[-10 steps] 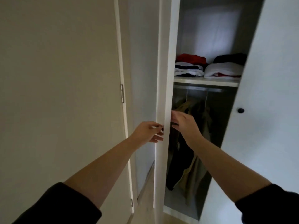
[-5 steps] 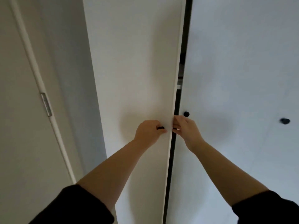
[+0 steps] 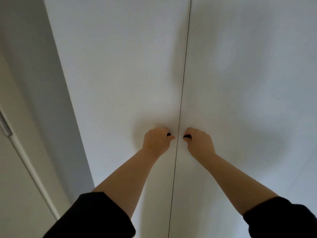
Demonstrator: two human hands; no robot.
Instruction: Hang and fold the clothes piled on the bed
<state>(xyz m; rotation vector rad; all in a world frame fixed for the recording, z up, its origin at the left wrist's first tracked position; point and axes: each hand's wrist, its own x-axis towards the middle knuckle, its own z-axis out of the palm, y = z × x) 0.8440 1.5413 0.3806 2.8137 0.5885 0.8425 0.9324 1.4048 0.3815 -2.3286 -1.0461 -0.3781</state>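
Observation:
Two white wardrobe doors fill the head view, the left door (image 3: 120, 74) and the right door (image 3: 248, 74), meeting at a thin vertical seam. My left hand (image 3: 157, 140) grips the small black knob (image 3: 169, 134) of the left door. My right hand (image 3: 199, 140) grips the black knob (image 3: 187, 136) of the right door. Both knobs sit just either side of the seam at the same height. The clothes inside the wardrobe are hidden behind the doors. No bed or clothes pile is in view.
A grey wall strip (image 3: 30, 83) runs beside the wardrobe on the left. Further left stands a room door (image 3: 15, 186) with a metal hinge (image 3: 5, 126) on its frame.
The wardrobe stood open a second ago, showing folded and hanging clothes. Both doors have swung together and now meet at the seam. My right hand moved from the door edge onto the right knob.

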